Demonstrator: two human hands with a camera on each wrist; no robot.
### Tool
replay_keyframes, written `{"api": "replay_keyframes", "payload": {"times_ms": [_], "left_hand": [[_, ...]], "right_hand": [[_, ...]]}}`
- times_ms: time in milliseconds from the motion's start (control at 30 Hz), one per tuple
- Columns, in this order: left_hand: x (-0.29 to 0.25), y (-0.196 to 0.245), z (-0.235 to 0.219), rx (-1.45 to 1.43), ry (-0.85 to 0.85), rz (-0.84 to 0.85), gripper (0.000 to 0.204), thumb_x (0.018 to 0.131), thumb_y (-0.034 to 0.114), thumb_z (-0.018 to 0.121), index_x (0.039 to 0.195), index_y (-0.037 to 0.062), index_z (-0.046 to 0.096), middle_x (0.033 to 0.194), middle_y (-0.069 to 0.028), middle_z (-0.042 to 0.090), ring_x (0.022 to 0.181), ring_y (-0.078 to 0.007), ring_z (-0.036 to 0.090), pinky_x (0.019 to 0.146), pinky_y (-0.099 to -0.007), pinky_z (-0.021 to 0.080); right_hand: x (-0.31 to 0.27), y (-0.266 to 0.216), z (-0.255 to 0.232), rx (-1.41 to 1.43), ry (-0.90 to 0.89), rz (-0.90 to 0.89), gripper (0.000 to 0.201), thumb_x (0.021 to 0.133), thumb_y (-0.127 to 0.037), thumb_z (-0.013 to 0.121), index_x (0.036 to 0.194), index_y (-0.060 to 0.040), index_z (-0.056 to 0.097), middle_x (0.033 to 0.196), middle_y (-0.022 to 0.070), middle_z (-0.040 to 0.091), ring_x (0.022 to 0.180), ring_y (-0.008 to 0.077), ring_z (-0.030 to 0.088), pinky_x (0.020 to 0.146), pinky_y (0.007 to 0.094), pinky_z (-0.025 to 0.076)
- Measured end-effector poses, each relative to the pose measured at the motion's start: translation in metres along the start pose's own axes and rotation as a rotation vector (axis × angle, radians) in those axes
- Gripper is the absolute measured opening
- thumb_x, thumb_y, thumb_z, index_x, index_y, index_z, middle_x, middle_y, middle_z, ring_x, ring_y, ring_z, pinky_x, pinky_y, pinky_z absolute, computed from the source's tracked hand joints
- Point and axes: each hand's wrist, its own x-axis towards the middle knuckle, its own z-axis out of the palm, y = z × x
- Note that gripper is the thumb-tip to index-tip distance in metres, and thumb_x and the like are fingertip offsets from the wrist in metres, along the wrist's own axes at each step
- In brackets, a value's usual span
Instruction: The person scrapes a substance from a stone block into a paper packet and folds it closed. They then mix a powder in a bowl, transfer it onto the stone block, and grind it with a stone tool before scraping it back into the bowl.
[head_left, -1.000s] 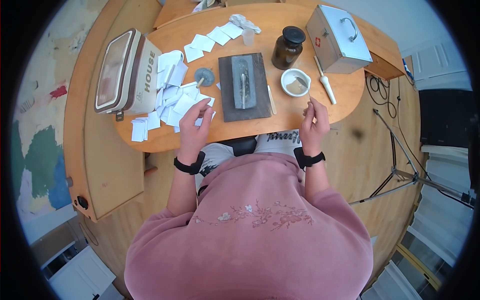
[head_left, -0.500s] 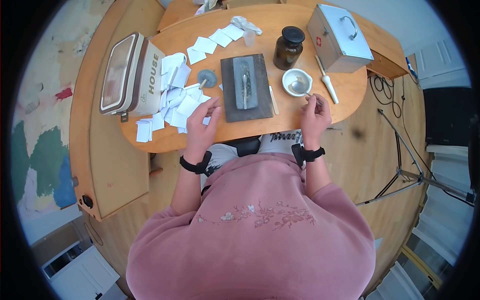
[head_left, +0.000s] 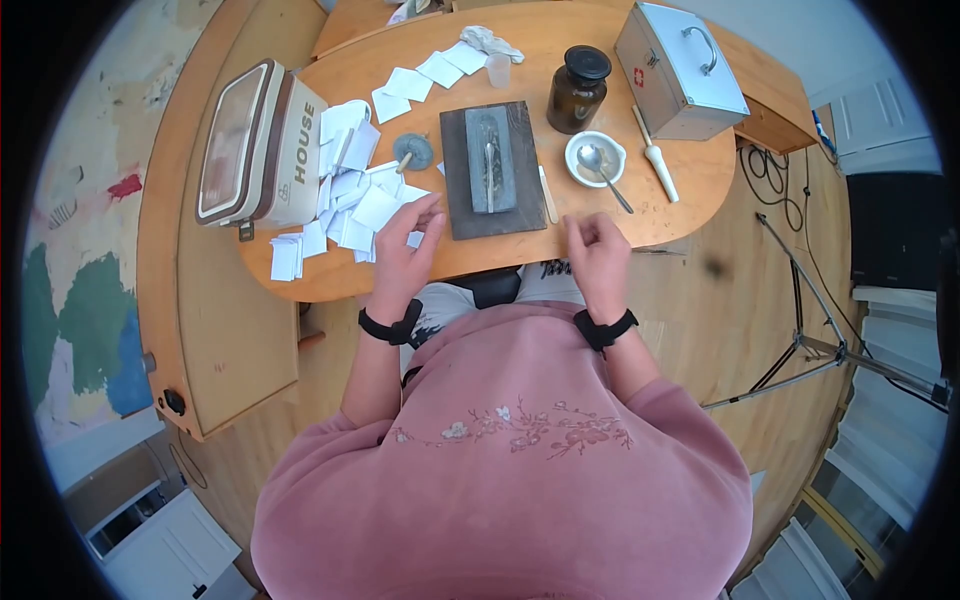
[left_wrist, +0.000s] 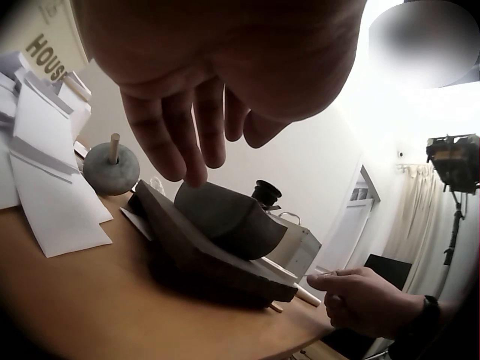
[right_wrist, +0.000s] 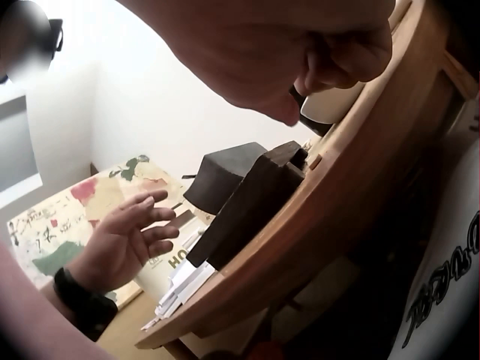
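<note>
My left hand (head_left: pixel 405 250) hovers over the near table edge, fingers loosely bent and holding nothing. Right of it lies a dark board (head_left: pixel 462 215) bearing a grey boat-shaped stone trough (head_left: pixel 505 185) with a slender pale stick in its hollow. My right hand (head_left: pixel 600 260), its fingers loosely curled around nothing visible, hangs near the board's right corner. Closest to it is a flat wooden stick (head_left: pixel 549 197) beside the board. A metal spoon (head_left: pixel 617 191) leans in a white lipped mortar (head_left: pixel 621 160), its handle over the rim. Beyond the mortar lies a white pestle with a wooden handle (head_left: pixel 661 174).
White paper sheets (head_left: pixel 375 208) are heaped beside a cream HOUSE box (head_left: pixel 290 165). A round stone with a wooden handle (head_left: pixel 415 150) lies near them. Behind stand a brown glass jar (head_left: pixel 577 95), a plastic cup (head_left: pixel 498 70) and a silver case (head_left: pixel 690 90).
My right hand has let go of the spoon, leaving it in the mortar, and has moved left towards the board. My left hand shifted slightly right at first, then stayed put.
</note>
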Motion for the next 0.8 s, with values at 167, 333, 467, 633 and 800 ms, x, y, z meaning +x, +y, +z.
{"api": "replay_keyframes", "payload": {"times_ms": [167, 333, 467, 633, 800], "left_hand": [[0.000, 0.007, -0.001, 0.006, -0.007, 0.001, 0.030, 0.107, 0.006, 0.075, 0.136, -0.0018, 0.075, 0.110, -0.0131, 0.081, 0.095, -0.0211, 0.078, 0.088, -0.0346, 0.062], [-0.006, 0.003, -0.006, -0.002, 0.023, -0.005, 0.031, 0.106, 0.005, 0.076, 0.136, -0.0007, 0.076, 0.110, -0.0128, 0.082, 0.095, -0.0204, 0.078, 0.088, -0.0342, 0.062], [-0.009, -0.003, -0.009, 0.003, 0.036, -0.007, 0.031, 0.106, 0.004, 0.075, 0.136, -0.0004, 0.076, 0.110, -0.0127, 0.082, 0.094, -0.0200, 0.078, 0.088, -0.0339, 0.062], [-0.008, 0.000, -0.010, 0.001, 0.026, -0.002, 0.030, 0.106, 0.004, 0.075, 0.136, -0.0009, 0.076, 0.110, -0.0126, 0.082, 0.094, -0.0197, 0.077, 0.088, -0.0338, 0.062], [-0.007, 0.001, -0.006, -0.010, 0.017, 0.000, 0.030, 0.106, 0.004, 0.075, 0.136, -0.0014, 0.076, 0.110, -0.0128, 0.081, 0.094, -0.0199, 0.077, 0.088, -0.0338, 0.062]], "right_hand": [[0.013, -0.020, 0.015, -0.150, -0.031, -0.128, 0.020, 0.096, -0.020, 0.083, 0.101, -0.0017, 0.078, 0.088, 0.0181, 0.074, 0.081, 0.0408, 0.074, 0.075, 0.0504, 0.059], [0.018, -0.022, 0.017, -0.245, -0.141, -0.052, 0.021, 0.096, -0.021, 0.080, 0.093, -0.0011, 0.075, 0.090, 0.0201, 0.076, 0.085, 0.0431, 0.075, 0.077, 0.0530, 0.060], [0.020, -0.018, 0.019, -0.231, -0.163, 0.012, 0.021, 0.094, -0.020, 0.079, 0.089, -0.0009, 0.074, 0.088, 0.0227, 0.077, 0.086, 0.0451, 0.076, 0.078, 0.0547, 0.061], [0.020, -0.018, 0.014, -0.213, -0.202, 0.050, 0.020, 0.092, -0.020, 0.077, 0.089, -0.0005, 0.074, 0.089, 0.0238, 0.078, 0.087, 0.0455, 0.076, 0.078, 0.0556, 0.061], [0.017, -0.020, -0.005, -0.234, -0.197, 0.011, 0.019, 0.094, -0.019, 0.075, 0.091, -0.0013, 0.073, 0.089, 0.0230, 0.077, 0.086, 0.0450, 0.076, 0.077, 0.0557, 0.061]]}}
